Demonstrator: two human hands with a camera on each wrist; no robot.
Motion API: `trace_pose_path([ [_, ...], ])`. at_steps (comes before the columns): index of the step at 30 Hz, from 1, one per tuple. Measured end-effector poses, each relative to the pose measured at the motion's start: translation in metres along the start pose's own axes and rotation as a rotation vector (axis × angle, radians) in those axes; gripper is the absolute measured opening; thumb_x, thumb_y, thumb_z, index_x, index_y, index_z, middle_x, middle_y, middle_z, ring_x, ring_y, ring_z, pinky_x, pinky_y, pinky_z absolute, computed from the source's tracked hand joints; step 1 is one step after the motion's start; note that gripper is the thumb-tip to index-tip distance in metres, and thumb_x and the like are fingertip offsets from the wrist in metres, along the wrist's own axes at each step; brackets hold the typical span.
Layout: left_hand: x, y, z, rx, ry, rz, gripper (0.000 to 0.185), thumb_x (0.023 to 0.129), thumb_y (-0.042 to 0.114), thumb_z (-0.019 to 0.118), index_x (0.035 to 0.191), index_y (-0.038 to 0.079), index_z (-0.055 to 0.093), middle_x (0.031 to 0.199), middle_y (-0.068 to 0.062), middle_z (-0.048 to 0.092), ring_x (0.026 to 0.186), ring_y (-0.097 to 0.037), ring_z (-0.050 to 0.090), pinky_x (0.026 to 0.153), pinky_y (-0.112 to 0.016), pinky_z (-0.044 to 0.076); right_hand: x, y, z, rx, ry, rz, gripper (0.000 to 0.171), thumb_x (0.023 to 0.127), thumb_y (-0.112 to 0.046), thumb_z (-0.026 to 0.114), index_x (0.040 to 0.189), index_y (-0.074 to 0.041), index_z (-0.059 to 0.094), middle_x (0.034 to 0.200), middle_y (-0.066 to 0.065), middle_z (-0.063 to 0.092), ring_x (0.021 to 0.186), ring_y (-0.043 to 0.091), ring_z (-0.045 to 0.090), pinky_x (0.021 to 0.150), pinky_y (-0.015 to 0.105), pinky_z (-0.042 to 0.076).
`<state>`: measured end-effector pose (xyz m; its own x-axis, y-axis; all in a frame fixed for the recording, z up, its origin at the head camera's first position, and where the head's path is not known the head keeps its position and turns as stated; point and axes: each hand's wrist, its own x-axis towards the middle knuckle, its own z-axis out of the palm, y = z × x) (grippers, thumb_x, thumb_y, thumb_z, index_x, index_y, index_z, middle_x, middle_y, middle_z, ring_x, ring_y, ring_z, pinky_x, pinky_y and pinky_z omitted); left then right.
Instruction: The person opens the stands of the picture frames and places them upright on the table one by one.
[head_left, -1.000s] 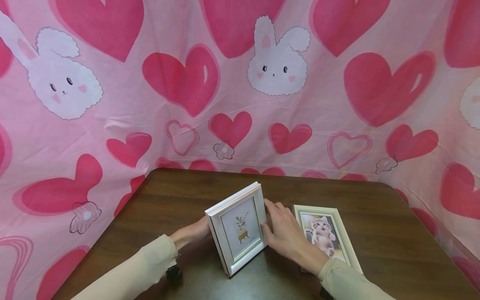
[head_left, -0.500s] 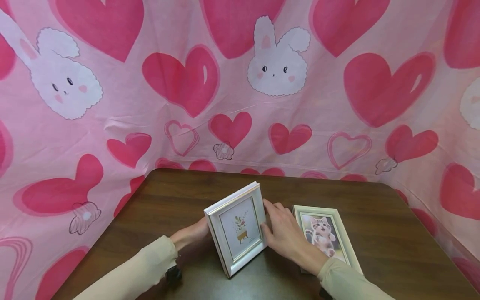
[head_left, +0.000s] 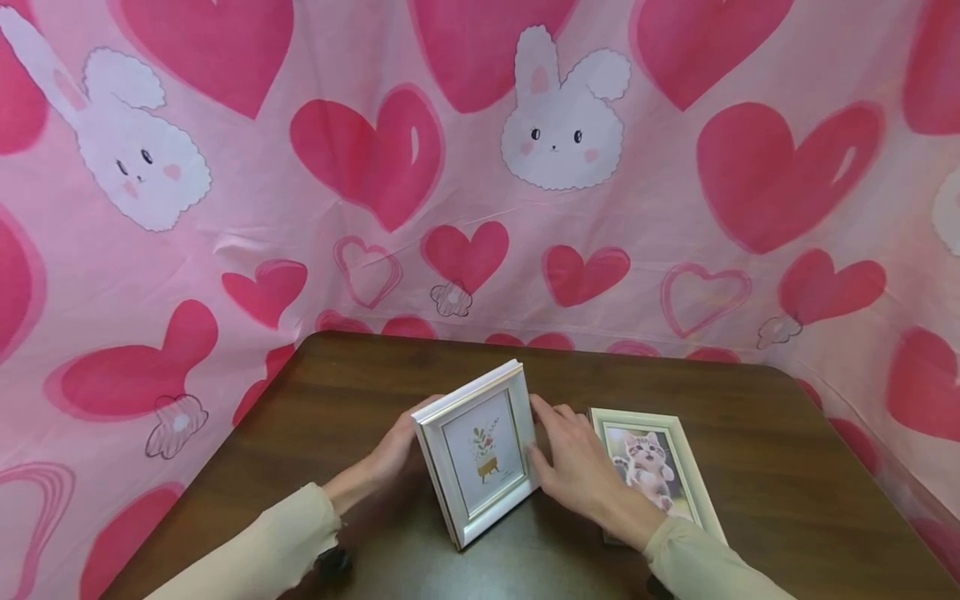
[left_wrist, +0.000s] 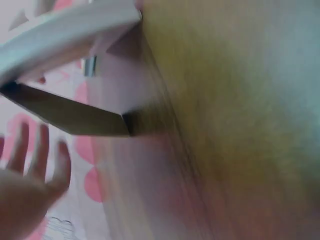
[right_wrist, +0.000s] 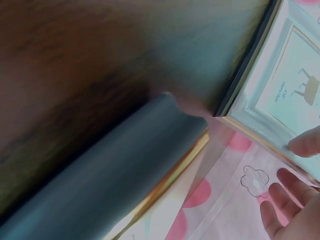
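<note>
I see a white moulded picture frame (head_left: 480,454) standing upright near the front middle of the dark, wood-grain table (head_left: 750,433). My left hand (head_left: 393,454) rests behind its left edge, fingers fairly straight. My right hand (head_left: 577,467) touches its right edge with relaxed fingers. A cat photo frame (head_left: 660,467) lies flat just right.

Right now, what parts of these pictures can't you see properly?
- Head view: the left hand is partly hidden behind the standing white frame, so its grip is unclear.
- Head view: the right hand and its sleeve cover part of the cat picture frame.
- Left wrist view: the table is blurred.
- Right wrist view: the frame's edge is blurred and cut off.
</note>
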<state>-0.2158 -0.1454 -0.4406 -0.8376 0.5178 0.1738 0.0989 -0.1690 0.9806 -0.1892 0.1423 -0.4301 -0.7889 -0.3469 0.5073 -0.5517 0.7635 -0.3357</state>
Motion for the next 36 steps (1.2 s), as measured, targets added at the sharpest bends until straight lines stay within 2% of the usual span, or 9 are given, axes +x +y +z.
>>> trace_pose_path([
  [2, -0.007, 0.011, 0.005, 0.148, 0.116, 0.116, 0.039, 0.114, 0.024, 0.042, 0.144, 0.002, 0.053, 0.137, -0.009, 0.064, 0.125, -0.017, 0.06, 0.106, -0.034, 0.046, -0.002, 0.001, 0.0, 0.004, 0.0, -0.013, 0.073, 0.088, -0.014, 0.084, 0.152, -0.004, 0.05, 0.115, 0.011, 0.071, 0.097, 0.026, 0.063, 0.086, 0.047, 0.052],
  [6, -0.026, 0.024, 0.015, 0.439, 0.343, 0.288, 0.04, 0.108, 0.004, 0.046, 0.147, 0.012, 0.055, 0.139, -0.006, 0.062, 0.121, -0.018, 0.06, 0.101, -0.028, 0.047, -0.006, 0.005, 0.001, 0.023, -0.015, -0.052, 0.085, 0.088, -0.013, 0.084, 0.16, -0.008, 0.038, 0.127, 0.013, 0.068, 0.107, 0.027, 0.066, 0.091, 0.05, 0.055],
  [8, -0.033, 0.027, 0.019, 0.53, 0.389, 0.437, 0.049, 0.102, -0.004, 0.049, 0.149, 0.011, 0.052, 0.144, -0.009, 0.058, 0.122, -0.022, 0.059, 0.101, -0.031, 0.047, -0.007, 0.006, 0.001, 0.033, -0.02, -0.074, 0.091, 0.088, -0.012, 0.084, 0.163, -0.008, 0.033, 0.137, 0.015, 0.065, 0.117, 0.027, 0.065, 0.097, 0.052, 0.053],
  [10, -0.038, 0.029, 0.023, 0.615, 0.398, 0.595, 0.057, 0.095, -0.01, 0.053, 0.15, 0.004, 0.05, 0.147, -0.013, 0.054, 0.124, -0.026, 0.057, 0.102, -0.032, 0.046, -0.009, 0.008, 0.0, 0.036, -0.021, -0.092, 0.094, 0.087, -0.01, 0.084, 0.164, -0.008, 0.029, 0.145, 0.016, 0.061, 0.123, 0.027, 0.064, 0.101, 0.054, 0.052],
  [13, -0.044, 0.029, 0.028, 0.776, 0.373, 0.75, 0.061, 0.089, -0.005, 0.059, 0.148, -0.004, 0.048, 0.153, -0.021, 0.047, 0.131, -0.031, 0.051, 0.11, -0.031, 0.039, -0.01, 0.009, -0.001, 0.047, -0.022, -0.1, 0.097, 0.087, -0.01, 0.084, 0.165, -0.008, 0.026, 0.146, 0.016, 0.06, 0.12, 0.025, 0.065, 0.098, 0.054, 0.053],
  [18, -0.052, 0.026, 0.033, 1.045, 0.339, 0.787, 0.051, 0.104, 0.024, 0.055, 0.147, -0.003, 0.052, 0.16, -0.022, 0.04, 0.135, -0.033, 0.047, 0.118, -0.027, 0.029, -0.01, 0.011, -0.001, 0.074, -0.029, -0.096, 0.099, 0.086, -0.009, 0.086, 0.166, -0.01, 0.026, 0.137, 0.014, 0.065, 0.108, 0.023, 0.067, 0.093, 0.05, 0.055],
  [22, -0.057, 0.024, 0.035, 1.154, 0.323, 0.783, 0.052, 0.109, 0.033, 0.047, 0.148, 0.0, 0.054, 0.163, -0.023, 0.038, 0.135, -0.035, 0.048, 0.12, -0.026, 0.026, -0.009, 0.01, -0.001, 0.076, -0.04, -0.089, 0.102, 0.085, -0.008, 0.086, 0.167, -0.012, 0.025, 0.125, 0.01, 0.069, 0.102, 0.019, 0.067, 0.088, 0.047, 0.056],
  [28, -0.058, 0.021, 0.037, 1.208, 0.315, 0.807, 0.049, 0.109, 0.03, 0.046, 0.146, -0.001, 0.056, 0.162, -0.024, 0.039, 0.13, -0.034, 0.051, 0.12, -0.026, 0.026, -0.009, 0.01, 0.0, 0.07, -0.045, -0.091, 0.104, 0.085, -0.007, 0.087, 0.167, -0.012, 0.023, 0.122, 0.008, 0.069, 0.1, 0.018, 0.066, 0.088, 0.047, 0.056],
  [36, -0.058, 0.02, 0.04, 1.171, 0.321, 0.812, 0.053, 0.109, 0.03, 0.049, 0.149, -0.006, 0.05, 0.158, -0.029, 0.039, 0.134, -0.034, 0.049, 0.119, -0.024, 0.028, -0.007, 0.012, -0.001, 0.077, -0.045, -0.09, 0.095, 0.085, -0.008, 0.086, 0.163, -0.011, 0.032, 0.118, 0.004, 0.07, 0.099, 0.017, 0.066, 0.085, 0.044, 0.055],
])
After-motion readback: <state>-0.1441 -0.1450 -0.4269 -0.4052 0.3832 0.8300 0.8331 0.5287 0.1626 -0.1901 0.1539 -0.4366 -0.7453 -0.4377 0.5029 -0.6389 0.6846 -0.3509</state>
